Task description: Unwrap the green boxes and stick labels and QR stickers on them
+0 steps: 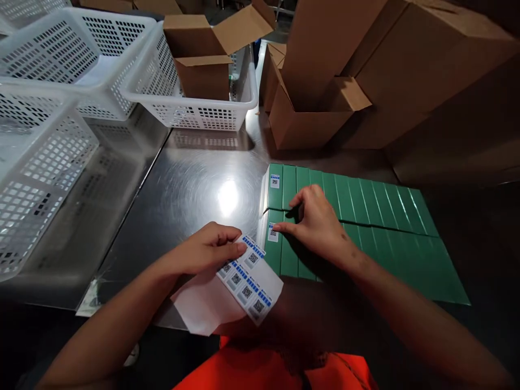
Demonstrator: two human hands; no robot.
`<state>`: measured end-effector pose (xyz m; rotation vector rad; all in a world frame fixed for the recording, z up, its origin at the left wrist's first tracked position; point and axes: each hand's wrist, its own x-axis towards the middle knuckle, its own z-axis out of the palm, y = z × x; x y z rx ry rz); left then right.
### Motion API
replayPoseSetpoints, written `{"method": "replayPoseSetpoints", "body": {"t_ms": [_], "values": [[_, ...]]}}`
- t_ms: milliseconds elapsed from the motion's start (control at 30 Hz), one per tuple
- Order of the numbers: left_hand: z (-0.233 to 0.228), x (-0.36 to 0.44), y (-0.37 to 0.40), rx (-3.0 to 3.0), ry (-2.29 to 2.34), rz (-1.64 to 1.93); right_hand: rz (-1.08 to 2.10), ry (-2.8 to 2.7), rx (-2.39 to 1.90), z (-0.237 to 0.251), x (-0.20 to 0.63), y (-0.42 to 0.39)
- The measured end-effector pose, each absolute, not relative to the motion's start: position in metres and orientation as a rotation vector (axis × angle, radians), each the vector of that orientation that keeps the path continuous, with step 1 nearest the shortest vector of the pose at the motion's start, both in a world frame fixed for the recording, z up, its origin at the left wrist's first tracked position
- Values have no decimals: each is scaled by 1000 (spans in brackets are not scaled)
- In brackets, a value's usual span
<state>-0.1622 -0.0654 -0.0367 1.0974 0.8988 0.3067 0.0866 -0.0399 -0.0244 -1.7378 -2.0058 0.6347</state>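
Below the frame's centre, the label sheet [252, 279] is clamped in the left fingers [232, 251]. Right of centre, a label [273, 236] on a green box [273, 257] is touched by the right hand's [320, 221] thumb [287, 228], its fingers parted.

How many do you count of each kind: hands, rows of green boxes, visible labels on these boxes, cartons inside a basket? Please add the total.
Left hand, right hand: 2
Far row, near row: 2
Far label, near label: 2
Carton in basket: 1
Total: 7
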Motion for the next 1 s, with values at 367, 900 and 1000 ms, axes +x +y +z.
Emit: {"method": "replayPoseSetpoints", "body": {"t_ms": [367, 900, 1000], "values": [[-35, -160, -66, 1293, 984, 333, 1076, -1967, -1165, -1, 68, -95], [-36, -161, -69, 1131, 852, 195, 1607, -1872, -1683, -19, 127, -32], [-36, -161, -70, 1149, 857, 185, 1555, -1910, -1728, -16, 125, -32]]}}
